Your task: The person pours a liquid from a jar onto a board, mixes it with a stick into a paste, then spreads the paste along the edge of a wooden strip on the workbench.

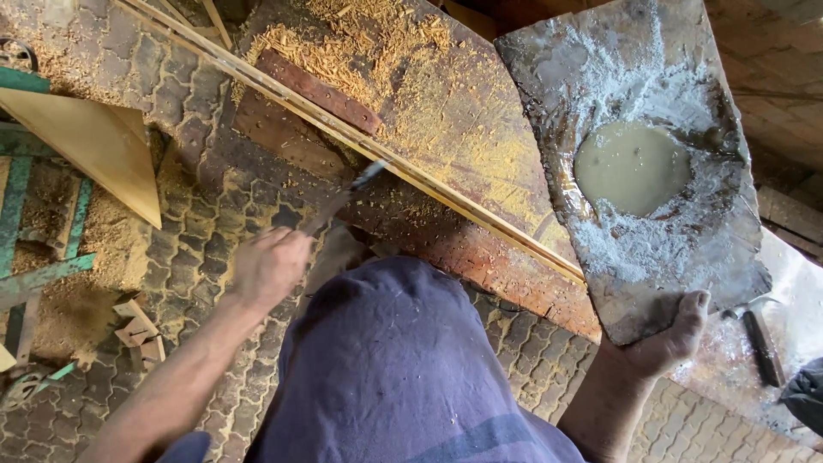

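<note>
Left hand (267,264) grips a putty knife (343,195), its blade touching the long wooden strip (360,141) on the desk (446,111). Right hand (664,343) clasps the board (634,171) carrying wet filler paste (632,167); tilting it could spill the puddle.

Putty knife (343,195), blade blurred, angled at frame centre against a long pale wooden strip (360,141); grey slab (651,283) bearing a beige paste pool (632,167), right.
</note>
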